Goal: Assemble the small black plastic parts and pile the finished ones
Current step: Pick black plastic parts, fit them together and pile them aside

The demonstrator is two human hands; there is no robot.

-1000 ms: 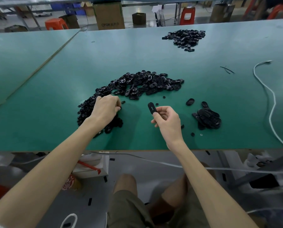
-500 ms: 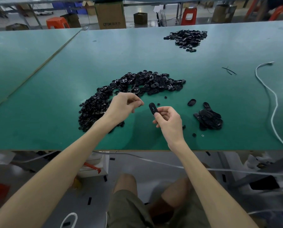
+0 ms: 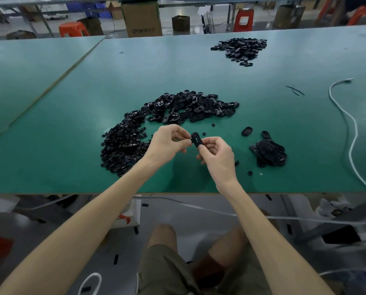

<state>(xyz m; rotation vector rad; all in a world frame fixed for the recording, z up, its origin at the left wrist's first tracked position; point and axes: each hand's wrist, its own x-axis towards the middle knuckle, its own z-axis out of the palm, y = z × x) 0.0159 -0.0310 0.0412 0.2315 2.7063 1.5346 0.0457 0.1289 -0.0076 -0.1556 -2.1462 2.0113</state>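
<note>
While the right hand [image 3: 218, 158] pinches a black oval part [image 3: 196, 139] over the green table [image 3: 71, 103], the left hand [image 3: 167, 141], fingers curled, touches the part's left edge; whether it holds anything is unclear.

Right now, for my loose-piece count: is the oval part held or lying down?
Held: the right hand pinches the oval part above the table; left hand touches it.
</note>
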